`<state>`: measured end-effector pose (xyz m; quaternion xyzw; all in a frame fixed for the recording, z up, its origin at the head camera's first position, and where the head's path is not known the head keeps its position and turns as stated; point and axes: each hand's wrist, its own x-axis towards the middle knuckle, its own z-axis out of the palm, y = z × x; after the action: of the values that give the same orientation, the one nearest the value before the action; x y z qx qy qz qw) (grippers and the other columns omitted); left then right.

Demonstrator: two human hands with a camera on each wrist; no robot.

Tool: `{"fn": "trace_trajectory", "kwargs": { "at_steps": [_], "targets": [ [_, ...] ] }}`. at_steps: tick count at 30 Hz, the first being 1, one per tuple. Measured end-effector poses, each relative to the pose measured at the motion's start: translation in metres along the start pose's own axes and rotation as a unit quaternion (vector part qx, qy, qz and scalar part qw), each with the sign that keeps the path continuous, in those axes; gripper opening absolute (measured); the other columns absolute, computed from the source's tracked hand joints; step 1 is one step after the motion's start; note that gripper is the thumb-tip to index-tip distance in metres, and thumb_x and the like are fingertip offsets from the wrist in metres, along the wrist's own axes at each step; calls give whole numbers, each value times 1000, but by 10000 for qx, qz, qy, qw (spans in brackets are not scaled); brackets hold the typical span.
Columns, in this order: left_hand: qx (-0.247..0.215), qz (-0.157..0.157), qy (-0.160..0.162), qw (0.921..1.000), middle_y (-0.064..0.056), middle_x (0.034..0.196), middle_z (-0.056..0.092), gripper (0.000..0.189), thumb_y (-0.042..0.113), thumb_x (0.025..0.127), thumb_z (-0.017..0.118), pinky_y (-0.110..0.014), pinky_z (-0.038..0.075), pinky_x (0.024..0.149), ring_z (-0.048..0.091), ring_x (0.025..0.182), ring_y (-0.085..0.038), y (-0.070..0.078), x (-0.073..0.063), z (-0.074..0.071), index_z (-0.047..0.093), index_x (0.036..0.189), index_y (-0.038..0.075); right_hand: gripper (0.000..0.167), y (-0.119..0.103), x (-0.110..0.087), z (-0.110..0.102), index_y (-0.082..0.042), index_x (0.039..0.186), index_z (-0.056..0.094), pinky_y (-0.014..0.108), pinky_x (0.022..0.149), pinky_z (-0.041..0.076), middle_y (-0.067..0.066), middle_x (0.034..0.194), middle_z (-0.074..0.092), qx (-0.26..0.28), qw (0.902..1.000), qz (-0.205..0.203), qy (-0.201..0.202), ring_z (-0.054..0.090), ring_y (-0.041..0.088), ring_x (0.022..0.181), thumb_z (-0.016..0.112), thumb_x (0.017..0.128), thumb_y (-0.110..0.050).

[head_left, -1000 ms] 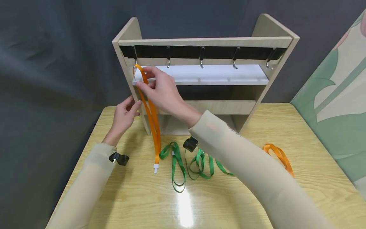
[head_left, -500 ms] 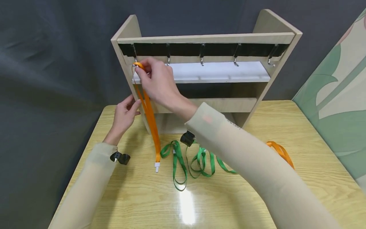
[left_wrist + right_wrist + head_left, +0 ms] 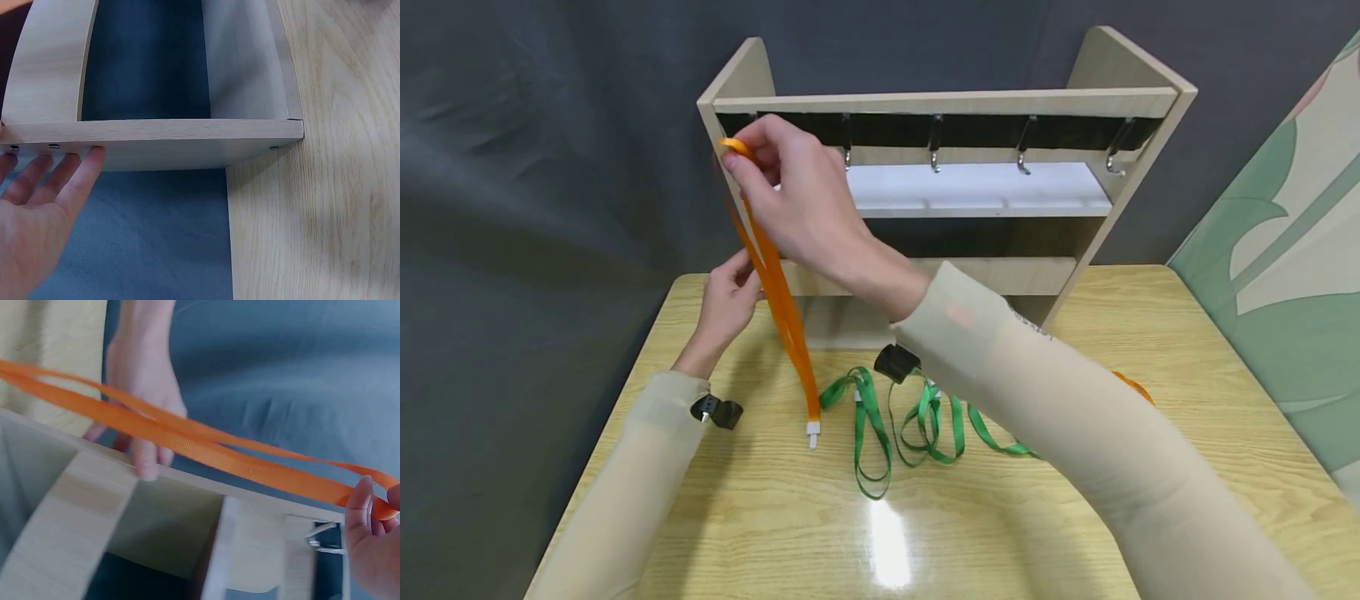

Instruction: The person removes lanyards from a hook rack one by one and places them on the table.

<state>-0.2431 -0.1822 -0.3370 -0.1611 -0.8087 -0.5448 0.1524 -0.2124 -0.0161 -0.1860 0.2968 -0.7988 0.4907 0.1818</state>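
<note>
My right hand (image 3: 808,196) pinches an orange lanyard (image 3: 782,308) near the top of its loop, at the left end of a wooden rack (image 3: 970,102). The strap hangs down in front of the rack's left side, its white clip (image 3: 813,433) at the lower end. In the right wrist view, the leftmost hook (image 3: 322,540) is bare and the loop is apart from it. My left hand (image 3: 727,304) holds the rack's left side panel (image 3: 156,130). Its thumb lies on the front edge and its fingers lie against the outer face.
Several metal hooks (image 3: 935,158) line the black strip under the rack's top rail. Green lanyards (image 3: 870,417) lie on the table (image 3: 775,533) before the rack. Another orange lanyard (image 3: 1133,386) shows behind my right sleeve. A dark curtain (image 3: 550,167) hangs behind.
My right hand slid its grip up to the lanyard's loop, then moved it up and left, off the leftmost hook. The left hand stays on the side panel.
</note>
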Motion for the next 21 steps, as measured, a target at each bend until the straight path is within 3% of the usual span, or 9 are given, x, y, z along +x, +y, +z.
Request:
{"fn": "trace_trajectory", "kwargs": {
  "at_steps": [4, 10, 16, 21],
  "targets": [
    [210, 145, 170, 9995, -23, 94, 65, 23, 9, 96, 57, -19, 51, 63, 59, 74, -5, -1, 1, 0, 63, 108, -9, 17, -13, 5, -6, -4, 107, 63, 18, 71, 44, -1, 90, 67, 95, 9997, -217, -73, 58, 6, 78, 61, 95, -17],
    [-409, 7, 31, 9992, -16, 86, 64, 20, 8, 96, 58, -25, 56, 64, 62, 73, -11, -3, 1, -1, 60, 103, -11, 19, -28, 11, -14, -2, 110, 63, 17, 74, 47, 1, 94, 66, 343, 9987, -295, -246, 59, 9, 81, 58, 96, -13],
    [-63, 220, 112, 9997, -4, 78, 63, 20, 11, 94, 61, -19, 50, 57, 56, 66, -10, -4, 2, 0, 64, 99, -9, 18, -29, 13, -20, 4, 110, 61, 20, 76, 49, 6, 94, 66, 955, 9935, -510, -354, 60, 13, 81, 57, 96, -6],
    [96, 97, 139, 9998, -6, 72, 57, 22, 13, 95, 62, -21, 47, 55, 52, 62, -13, -3, 1, -1, 62, 93, -9, 18, -24, 8, -20, 3, 111, 61, 22, 76, 50, 6, 93, 66, 1071, 9909, -440, -680, 60, 12, 81, 57, 96, -4]
  ]
}}
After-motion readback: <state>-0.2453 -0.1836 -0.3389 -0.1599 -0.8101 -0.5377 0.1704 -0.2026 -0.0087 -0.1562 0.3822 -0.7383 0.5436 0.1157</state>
